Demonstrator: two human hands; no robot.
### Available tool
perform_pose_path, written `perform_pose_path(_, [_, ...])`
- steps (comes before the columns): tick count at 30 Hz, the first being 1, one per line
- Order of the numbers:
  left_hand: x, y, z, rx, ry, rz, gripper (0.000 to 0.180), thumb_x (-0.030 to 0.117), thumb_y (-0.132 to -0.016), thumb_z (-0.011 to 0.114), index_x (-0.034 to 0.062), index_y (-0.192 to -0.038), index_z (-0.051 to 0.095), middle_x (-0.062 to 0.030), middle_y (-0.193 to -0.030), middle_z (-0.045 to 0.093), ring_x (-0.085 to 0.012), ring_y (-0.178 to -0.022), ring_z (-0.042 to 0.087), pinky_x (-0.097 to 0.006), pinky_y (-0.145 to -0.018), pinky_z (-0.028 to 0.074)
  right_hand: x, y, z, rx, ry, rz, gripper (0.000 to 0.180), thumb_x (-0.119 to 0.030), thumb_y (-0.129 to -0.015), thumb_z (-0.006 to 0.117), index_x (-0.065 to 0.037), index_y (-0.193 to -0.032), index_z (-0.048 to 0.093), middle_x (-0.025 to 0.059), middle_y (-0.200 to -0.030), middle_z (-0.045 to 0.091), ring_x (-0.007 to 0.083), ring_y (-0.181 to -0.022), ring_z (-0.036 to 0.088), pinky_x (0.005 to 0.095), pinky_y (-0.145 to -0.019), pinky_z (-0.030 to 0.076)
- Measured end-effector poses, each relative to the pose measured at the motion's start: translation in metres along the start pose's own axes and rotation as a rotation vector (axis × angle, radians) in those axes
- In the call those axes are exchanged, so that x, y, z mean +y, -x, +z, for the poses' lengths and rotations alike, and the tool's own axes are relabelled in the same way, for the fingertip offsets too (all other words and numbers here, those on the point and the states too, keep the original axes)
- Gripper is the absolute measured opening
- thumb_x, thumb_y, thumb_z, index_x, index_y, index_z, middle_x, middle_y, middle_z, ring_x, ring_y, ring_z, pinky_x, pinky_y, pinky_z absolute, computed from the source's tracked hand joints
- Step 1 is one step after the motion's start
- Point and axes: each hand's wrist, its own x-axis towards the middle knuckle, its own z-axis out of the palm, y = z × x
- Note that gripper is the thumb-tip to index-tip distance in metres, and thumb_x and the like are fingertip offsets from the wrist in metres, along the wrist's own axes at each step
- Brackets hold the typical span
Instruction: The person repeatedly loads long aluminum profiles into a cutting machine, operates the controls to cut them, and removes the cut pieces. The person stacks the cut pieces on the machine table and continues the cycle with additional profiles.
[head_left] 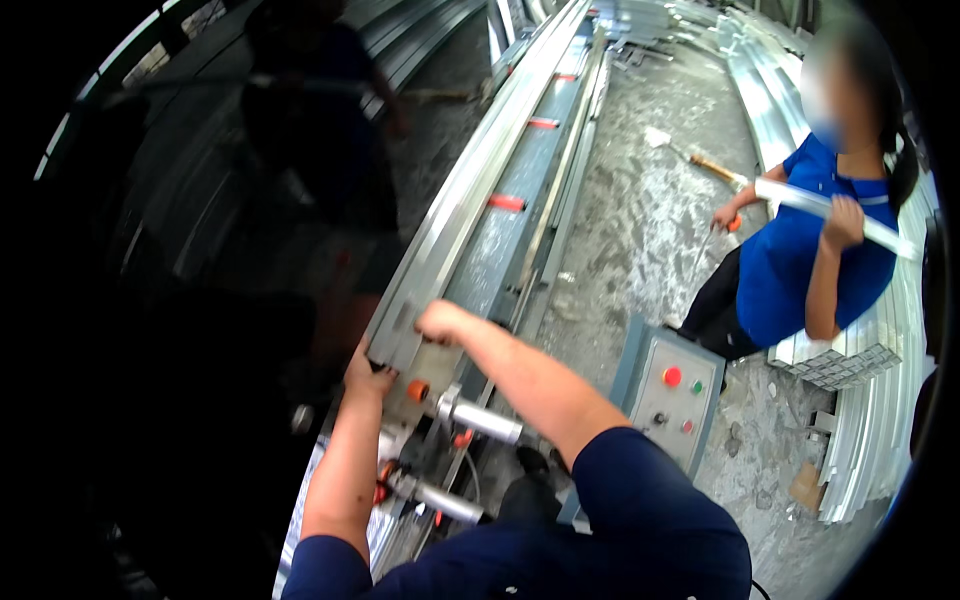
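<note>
A long silver metal profile (437,245) lies along the machine bed and runs away from me toward the top of the view. My left hand (366,374) is closed round its near left corner, the fingers partly hidden under the end. At the right edge of the same profile, close to that end, my right hand (440,322) is curled with its fingertips tucked out of sight. Just below the hands sit an orange round pad (418,390) and a silver clamp cylinder (485,420). A second cylinder (445,499) lies nearer my body.
Red blocks (507,203) line the bed. A grey control box (675,390) with coloured buttons stands to my right. Beyond it a co-worker in a blue shirt (800,265) holds a pale bar (835,210). Stacked profiles (840,355) lie behind; the left side is dark.
</note>
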Motion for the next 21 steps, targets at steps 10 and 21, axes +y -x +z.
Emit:
perform_pose_path(10, [0.011,0.072,-0.094,0.100,0.282,-0.161,0.034,0.030,-0.095,0.065,0.0112,-0.123,0.059,-0.0108,-0.122,0.062,-0.0336,-0.116,0.056,-0.059,-0.097,0.046,-0.048,0.089,0.068,0.080,0.365,-0.176,0.036,-0.030,-0.076,0.064,0.004,-0.081,0.071,0.0263,-0.084,0.068,0.0393,-0.084,0.068,0.0438,-0.077,0.055])
perform_pose_path(21, [-0.036,0.023,-0.140,0.023,-0.376,0.204,0.035,0.030,-0.094,0.065,0.0127,-0.123,0.059,-0.0078,-0.124,0.060,-0.0318,-0.115,0.056,-0.057,-0.096,0.044,-0.032,0.151,0.050,0.254,-0.013,-0.174,0.035,-0.028,-0.082,0.067,0.002,-0.099,0.072,0.0213,-0.094,0.071,0.0305,-0.088,0.070,0.0374,-0.080,0.054])
